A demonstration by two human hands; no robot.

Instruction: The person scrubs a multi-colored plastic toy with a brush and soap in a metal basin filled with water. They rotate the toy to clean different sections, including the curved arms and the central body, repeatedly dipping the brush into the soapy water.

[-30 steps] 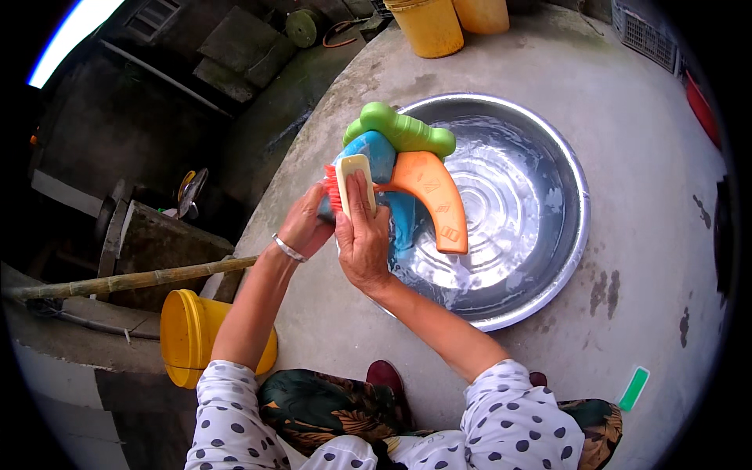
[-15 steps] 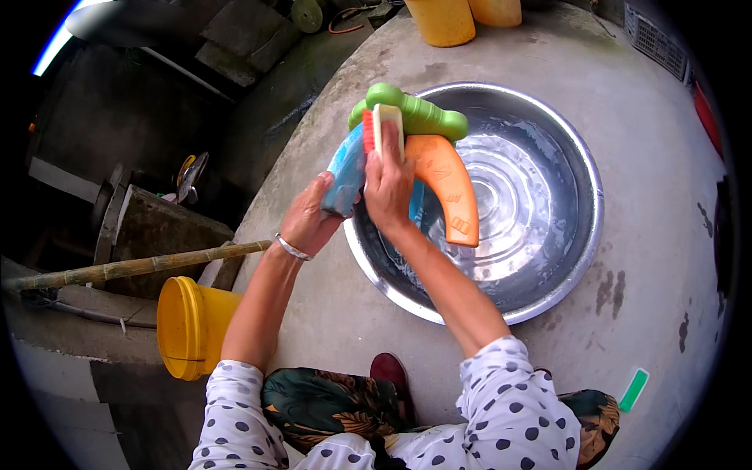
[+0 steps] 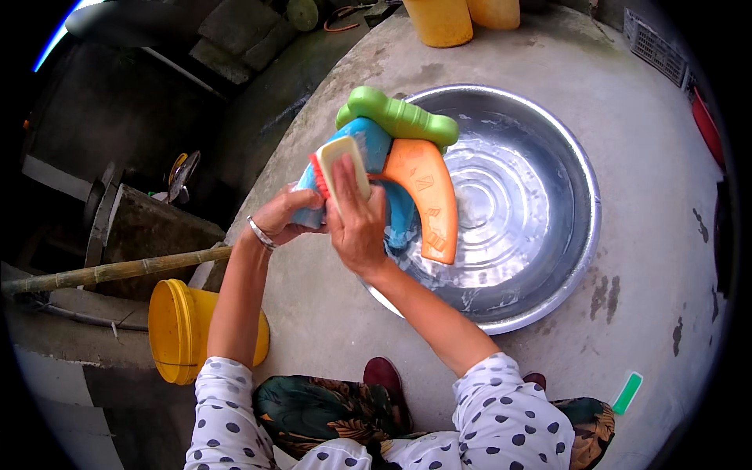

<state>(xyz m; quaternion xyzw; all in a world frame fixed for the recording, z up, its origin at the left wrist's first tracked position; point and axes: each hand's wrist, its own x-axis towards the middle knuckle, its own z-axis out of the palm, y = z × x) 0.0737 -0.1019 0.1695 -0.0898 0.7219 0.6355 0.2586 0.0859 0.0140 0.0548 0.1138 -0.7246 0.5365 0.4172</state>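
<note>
Concrete runs under everything, a rounded grey slab [image 3: 548, 70] with a wide metal basin [image 3: 564, 180] set on it, a skin of soapy water in the bottom. Yellow tubs [image 3: 442, 19] stand at twelve o'clock beyond the basin, a yellow bucket [image 3: 176, 333] sits lower down at eight o'clock beside a bamboo pole [image 3: 117, 270], and a small green strip [image 3: 627, 392] lies on the slab at four o'clock.

My left hand [image 3: 286, 219] is clenched around the blue end of a plastic toy [image 3: 407, 172], a blue body with a green top piece and an orange curved part, propped over the basin's nine o'clock rim and leaning into the bowl. My right hand [image 3: 356, 223] grasps a cream scrubbing brush [image 3: 345, 168] with red bristles, pressed flat against the toy's blue side just by my left fingers.

What worries me: the toy looks wet and soapy, and my left grip has only one end of it. If I push hard with the brush, the piece could twist out and clatter into the basin or off the rim onto the concrete. The brush works close to my left knuckles, so a slip could scrape them. The basin sits near the slab's edge on my side; a heavy lean on its rim might tip water toward my lap.
</note>
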